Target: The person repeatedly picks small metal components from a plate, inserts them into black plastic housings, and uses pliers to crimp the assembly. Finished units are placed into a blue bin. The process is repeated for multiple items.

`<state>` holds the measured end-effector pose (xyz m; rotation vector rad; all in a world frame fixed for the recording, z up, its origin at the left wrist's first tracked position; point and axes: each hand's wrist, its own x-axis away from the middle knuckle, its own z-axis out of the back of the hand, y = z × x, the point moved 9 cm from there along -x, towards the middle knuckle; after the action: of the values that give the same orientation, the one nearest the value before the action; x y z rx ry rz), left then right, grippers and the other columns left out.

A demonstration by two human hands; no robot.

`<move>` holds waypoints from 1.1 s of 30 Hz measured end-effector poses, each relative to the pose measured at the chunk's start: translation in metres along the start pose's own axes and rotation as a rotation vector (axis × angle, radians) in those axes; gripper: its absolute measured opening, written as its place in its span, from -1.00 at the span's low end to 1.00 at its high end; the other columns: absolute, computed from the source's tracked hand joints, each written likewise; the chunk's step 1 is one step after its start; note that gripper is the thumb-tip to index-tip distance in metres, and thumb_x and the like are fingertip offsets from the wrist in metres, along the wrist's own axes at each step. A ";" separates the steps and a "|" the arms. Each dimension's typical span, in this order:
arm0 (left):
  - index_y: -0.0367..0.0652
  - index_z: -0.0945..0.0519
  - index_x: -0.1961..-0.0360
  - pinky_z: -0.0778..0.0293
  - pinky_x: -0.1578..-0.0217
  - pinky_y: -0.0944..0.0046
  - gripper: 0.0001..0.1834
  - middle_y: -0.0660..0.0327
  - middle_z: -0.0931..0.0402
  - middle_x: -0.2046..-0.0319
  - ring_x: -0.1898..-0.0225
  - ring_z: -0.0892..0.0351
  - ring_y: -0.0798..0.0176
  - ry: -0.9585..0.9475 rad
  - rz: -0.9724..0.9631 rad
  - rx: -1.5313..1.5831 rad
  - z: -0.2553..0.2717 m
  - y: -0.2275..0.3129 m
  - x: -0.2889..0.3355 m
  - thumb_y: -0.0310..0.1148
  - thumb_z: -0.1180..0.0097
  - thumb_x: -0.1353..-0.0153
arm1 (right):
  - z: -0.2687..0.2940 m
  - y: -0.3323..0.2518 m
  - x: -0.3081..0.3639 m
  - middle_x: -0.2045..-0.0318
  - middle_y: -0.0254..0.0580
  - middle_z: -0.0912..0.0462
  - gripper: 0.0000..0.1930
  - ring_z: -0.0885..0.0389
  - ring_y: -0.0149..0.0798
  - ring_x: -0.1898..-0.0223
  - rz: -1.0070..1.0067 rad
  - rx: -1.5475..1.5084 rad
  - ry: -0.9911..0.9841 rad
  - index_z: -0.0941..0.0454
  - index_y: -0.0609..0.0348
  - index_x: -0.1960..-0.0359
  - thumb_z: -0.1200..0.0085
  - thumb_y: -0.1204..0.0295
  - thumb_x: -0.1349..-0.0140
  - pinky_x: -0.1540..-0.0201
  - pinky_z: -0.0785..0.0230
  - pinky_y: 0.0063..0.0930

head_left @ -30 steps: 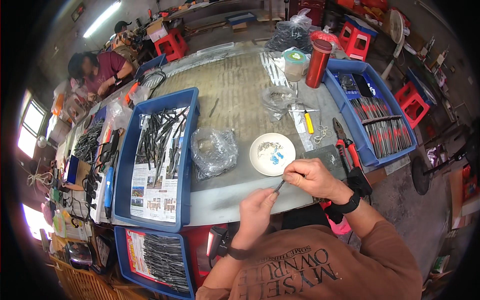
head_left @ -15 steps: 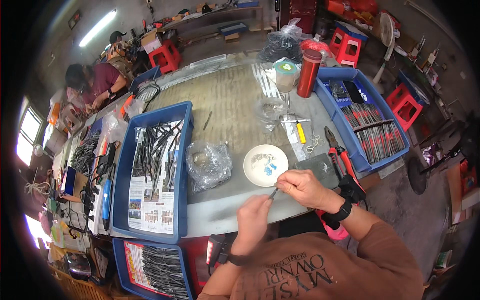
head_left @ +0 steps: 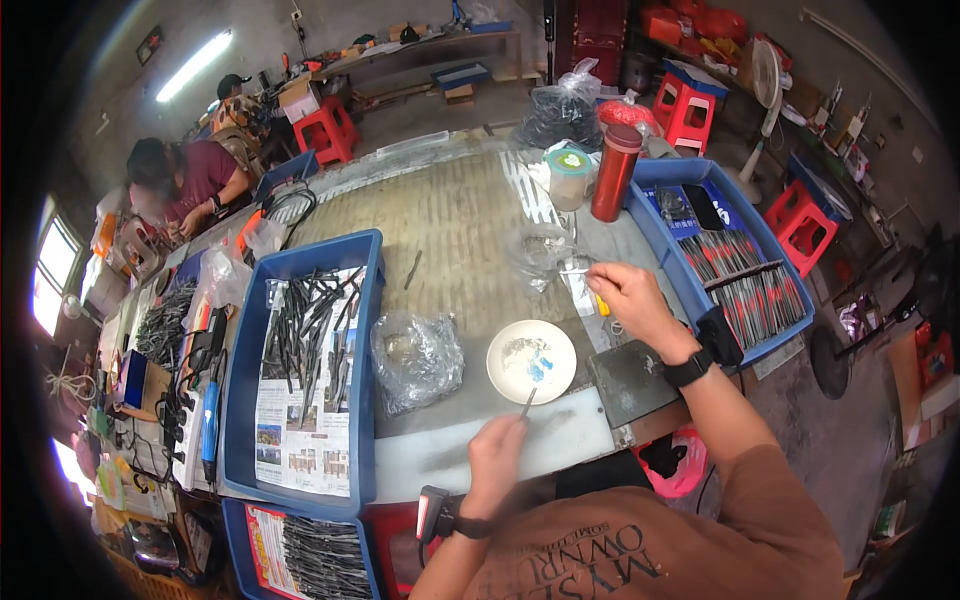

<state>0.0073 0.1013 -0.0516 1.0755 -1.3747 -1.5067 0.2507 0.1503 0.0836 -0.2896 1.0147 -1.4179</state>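
Observation:
My left hand (head_left: 496, 455) is closed on a thin dark strip (head_left: 529, 402), which points up toward the near rim of a white bowl (head_left: 497, 376). Small silvery bits and light-blue pieces (head_left: 540, 366) lie inside the bowl. To the right and farther out, my right hand (head_left: 632, 300) has its fingers pinched together beside a clear plastic bag (head_left: 541, 250). Whatever it pinches is too small to make out. Under that hand, a yellow-handled tool (head_left: 603, 306) is partly hidden.
A crumpled clear bag (head_left: 418, 362) sits left of the bowl. Blue trays (head_left: 367, 400) of dark strips flank the work area, and a dark block (head_left: 634, 383) lies right of the bowl. Farther back stand a red flask (head_left: 615, 175) and a lidded jar (head_left: 569, 182). Another person (head_left: 190, 185) works at far left.
My right hand has parted from the left and moved outward to the right, over the yellow-handled tool. The left hand still holds the dark strip, now slightly lower in the picture.

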 end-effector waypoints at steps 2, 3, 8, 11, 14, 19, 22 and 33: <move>-0.31 -0.55 0.33 -0.16 0.59 0.55 -0.87 0.43 -0.34 0.60 0.60 -0.22 0.58 -0.003 -0.020 -0.015 0.001 -0.001 0.000 -0.46 -0.03 -0.20 | -0.003 0.003 -0.021 0.43 -0.06 -0.61 -0.80 -0.59 -0.22 0.41 0.078 0.078 0.021 -0.53 0.34 0.29 -0.01 0.45 -0.13 0.36 -0.37 -0.46; -0.31 -0.55 0.33 -0.17 0.59 0.55 -0.87 0.43 -0.35 0.60 0.60 -0.22 0.58 -0.001 -0.019 -0.028 0.001 -0.002 0.000 -0.45 -0.02 -0.20 | -0.006 0.007 -0.031 0.44 0.01 -0.59 -0.81 -0.58 -0.11 0.40 0.087 0.055 0.039 -0.53 0.32 0.31 -0.02 0.44 -0.10 0.34 -0.37 -0.40; -0.33 -0.55 0.32 -0.18 0.57 0.54 -0.85 0.41 -0.35 0.56 0.58 -0.23 0.57 -0.011 -0.018 0.006 0.002 -0.001 0.001 -0.45 -0.02 -0.20 | -0.032 0.035 -0.077 0.43 0.05 -0.57 -0.83 -0.56 0.00 0.36 0.070 0.142 -0.038 -0.55 0.28 0.36 0.00 0.44 -0.08 0.30 -0.37 -0.29; -0.33 -0.55 0.32 -0.20 0.56 0.54 -0.85 0.40 -0.36 0.53 0.57 -0.25 0.56 -0.050 0.042 0.001 0.002 -0.001 0.000 -0.45 -0.02 -0.20 | -0.051 0.053 -0.095 0.43 0.07 -0.57 -0.83 -0.55 0.05 0.34 0.065 0.216 -0.085 -0.57 0.26 0.37 0.01 0.44 -0.07 0.26 -0.37 -0.22; -0.32 -0.56 0.32 -0.20 0.56 0.54 -0.86 0.40 -0.36 0.51 0.56 -0.25 0.56 -0.047 0.133 0.041 0.003 -0.001 0.002 -0.46 -0.01 -0.20 | -0.071 0.070 -0.109 0.45 0.09 -0.57 -0.82 -0.55 0.07 0.36 0.093 0.298 -0.149 -0.58 0.23 0.38 0.04 0.42 -0.06 0.25 -0.38 -0.19; -0.31 -0.56 0.29 -0.31 0.55 0.44 -0.84 0.29 -0.42 0.58 0.58 -0.33 0.48 -0.066 0.136 -0.018 0.003 0.006 0.000 -0.45 -0.02 -0.16 | -0.108 0.089 -0.122 0.51 0.05 -0.56 -0.85 -0.54 0.05 0.39 0.191 0.440 -0.287 -0.56 0.23 0.44 0.01 0.43 -0.04 0.30 -0.37 -0.18; -0.29 -0.57 0.28 -0.31 0.54 0.46 -0.83 0.32 -0.43 0.57 0.56 -0.34 0.50 -0.044 0.168 0.083 0.003 0.005 0.001 -0.42 -0.03 -0.18 | -0.127 0.091 -0.123 0.53 0.05 -0.55 -0.87 -0.55 0.05 0.42 0.247 0.522 -0.334 -0.56 0.22 0.55 0.01 0.46 0.02 0.32 -0.39 -0.16; -0.29 -0.55 0.24 -0.29 0.52 0.50 -0.81 0.36 -0.40 0.55 0.55 -0.31 0.52 -0.082 0.169 0.133 0.000 0.010 0.000 -0.38 -0.02 -0.21 | -0.147 0.092 -0.122 0.51 0.10 -0.57 -0.89 -0.57 0.06 0.39 0.252 0.667 -0.339 -0.56 0.27 0.62 0.05 0.57 0.16 0.29 -0.43 -0.19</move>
<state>0.0070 0.1004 -0.0418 0.9594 -1.6008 -1.3649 0.2265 0.3359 -0.0167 0.0892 0.2583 -1.3371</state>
